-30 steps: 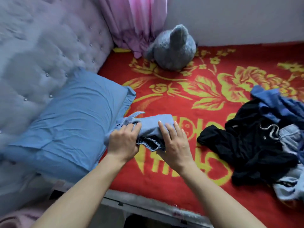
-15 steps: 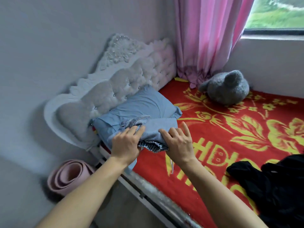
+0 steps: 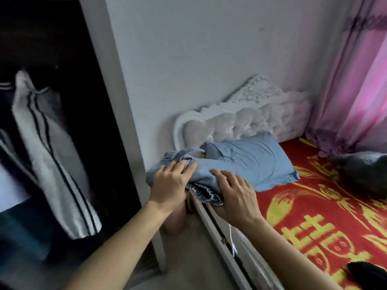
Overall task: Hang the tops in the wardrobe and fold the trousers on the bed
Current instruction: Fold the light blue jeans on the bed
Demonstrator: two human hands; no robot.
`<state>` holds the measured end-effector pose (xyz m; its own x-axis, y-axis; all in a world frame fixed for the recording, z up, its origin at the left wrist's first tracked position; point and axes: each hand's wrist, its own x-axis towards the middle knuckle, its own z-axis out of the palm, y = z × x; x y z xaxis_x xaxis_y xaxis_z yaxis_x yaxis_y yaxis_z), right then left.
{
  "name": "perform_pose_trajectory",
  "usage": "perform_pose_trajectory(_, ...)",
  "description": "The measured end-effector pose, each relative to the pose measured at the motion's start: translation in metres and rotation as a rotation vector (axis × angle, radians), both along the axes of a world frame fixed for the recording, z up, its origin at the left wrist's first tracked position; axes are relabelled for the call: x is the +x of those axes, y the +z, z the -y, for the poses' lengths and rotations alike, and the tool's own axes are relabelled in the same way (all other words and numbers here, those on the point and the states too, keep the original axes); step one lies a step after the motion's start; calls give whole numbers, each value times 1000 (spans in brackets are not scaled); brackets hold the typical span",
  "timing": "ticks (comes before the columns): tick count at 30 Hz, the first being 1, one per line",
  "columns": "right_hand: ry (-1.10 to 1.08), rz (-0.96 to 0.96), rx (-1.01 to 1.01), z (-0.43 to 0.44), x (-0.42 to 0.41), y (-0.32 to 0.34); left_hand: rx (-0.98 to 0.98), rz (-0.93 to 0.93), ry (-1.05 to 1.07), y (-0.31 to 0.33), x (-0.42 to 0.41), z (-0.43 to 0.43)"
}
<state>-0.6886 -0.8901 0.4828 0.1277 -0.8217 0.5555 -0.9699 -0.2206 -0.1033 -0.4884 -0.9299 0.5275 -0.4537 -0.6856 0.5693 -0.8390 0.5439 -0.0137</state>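
Folded trousers: the folded trousers, pale denim, form a compact bundle held between both hands. They are lifted clear of the red bedspread, with the pillow just beyond the fingertips. Whether bundle and pillow touch, I cannot tell.
Left hand: the left hand grips the waistband end, its fingers curled over the top. The thumb is hidden.
Right hand: the right hand clasps the other end. Its fingers bend across the top, and the frayed hem bulges out below the knuckles.
Step in hand: probably carrying the finished fold to its resting place, though bed or wardrobe is not clear from here.
Doing it well: squeeze both ends evenly and hold the bundle level so the layers do not slide. The hem is the loose end and wants support from beneath. Set the bundle down flat and let go with both hands together.
Edges: the bed rail runs under the right wrist. The wardrobe side panel stands just left of the left knuckles. The headboard rises beyond the fingertips.
Open room: left of the left hand, past the panel, the wardrobe stands open with a striped top hanging inside. Right of the right hand lies bare bedspread. A black garment sits well behind the right wrist.
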Motion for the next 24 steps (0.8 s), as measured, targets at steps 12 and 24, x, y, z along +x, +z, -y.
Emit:
perform_pose_trajectory(12, 467, -52, -211, -32, 146, 121, -240, 19, 437, 103, 146, -125)
perform_pose_trajectory(24, 544, -131, -641, 19, 251, 259, -664, 74, 506, 226, 261, -96)
